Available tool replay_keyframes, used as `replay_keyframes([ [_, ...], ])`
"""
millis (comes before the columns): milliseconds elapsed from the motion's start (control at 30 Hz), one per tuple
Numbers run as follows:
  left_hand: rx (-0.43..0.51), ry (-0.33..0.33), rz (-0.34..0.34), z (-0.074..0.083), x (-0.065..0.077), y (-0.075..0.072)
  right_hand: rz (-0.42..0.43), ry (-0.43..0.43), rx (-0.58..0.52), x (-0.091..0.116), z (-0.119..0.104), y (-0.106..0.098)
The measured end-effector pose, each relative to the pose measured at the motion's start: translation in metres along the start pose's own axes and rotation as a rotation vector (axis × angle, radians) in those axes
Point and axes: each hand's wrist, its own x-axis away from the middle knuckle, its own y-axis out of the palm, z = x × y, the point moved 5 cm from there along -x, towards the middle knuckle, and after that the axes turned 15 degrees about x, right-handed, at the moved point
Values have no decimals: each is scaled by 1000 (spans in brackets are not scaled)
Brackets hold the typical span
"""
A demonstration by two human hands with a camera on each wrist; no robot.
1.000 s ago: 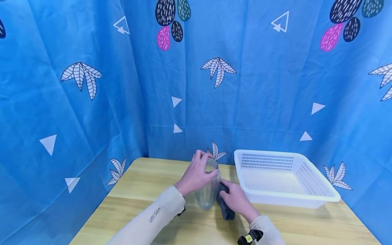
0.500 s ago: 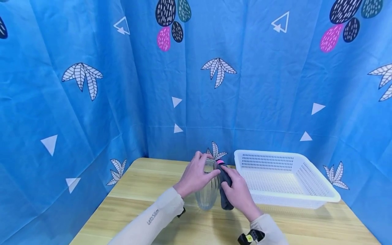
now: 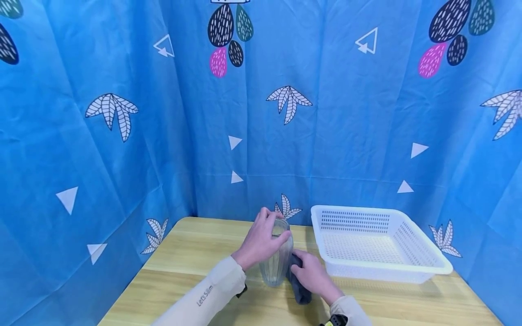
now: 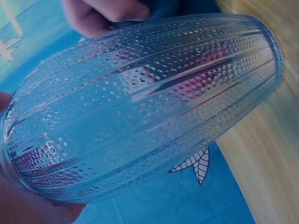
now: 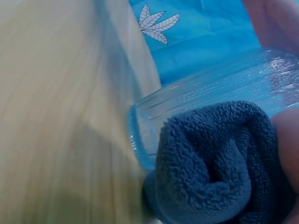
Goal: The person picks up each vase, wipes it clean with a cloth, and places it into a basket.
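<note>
A clear, ribbed and dimpled glass vase (image 3: 272,267) stands upright on the wooden table. My left hand (image 3: 261,240) holds it by the rim, thumb on the near side and fingers on the far side. Its textured wall fills much of the left wrist view (image 4: 140,107). In my right hand (image 3: 314,274) is a rolled dark grey terry cloth (image 3: 300,290), laid against the vase's right side. The right wrist view shows the cloth's (image 5: 210,163) fuzzy, folded end overlapping the vase. My palm hides part of the cloth.
To the right, a white perforated plastic basket (image 3: 360,266) sits on the table (image 3: 195,246). Behind and on both sides hangs a blue patterned curtain (image 3: 346,145), close to the table's far edge.
My right hand slid the cloth up the vase's side, showing a pink patch near its top, then brought it back down. My left hand kept its hold on the rim.
</note>
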Motion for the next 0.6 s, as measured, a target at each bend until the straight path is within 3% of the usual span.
replay_keyframes([
  [267,-22,19,5,-3,0,4,150,61,1,-1,-11,-26],
  [433,-36,51,7,-3,-1,3,292,12,-40,-1,-26,-55],
  [600,-60,60,4,-3,-2,2,291,2,-26,-5,-32,-64],
])
